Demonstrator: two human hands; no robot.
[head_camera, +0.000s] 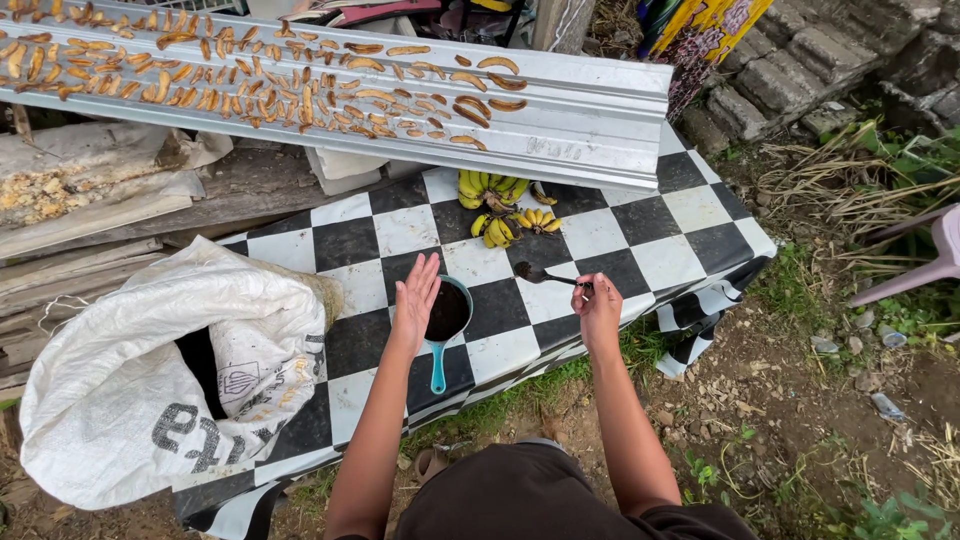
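My left hand (415, 296) is held flat with fingers together and upright, its edge beside a small teal-handled pot (446, 318) of dark brown stuff on the black-and-white checkered cloth (620, 235). My right hand (598, 308) grips the handle of a spoon (545, 275). The spoon's bowl carries some of the dark stuff and hovers over the cloth to the right of the pot. Bunches of small yellow bananas (500, 205) lie further back on the cloth.
A corrugated metal sheet (590, 120) covered with several drying banana slices (250, 80) spans the back. A white woven sack (150, 390) slumps open at the left. Wooden planks (90, 210), stone blocks (790, 70), a pink chair (930, 260) and grassy dirt surround the table.
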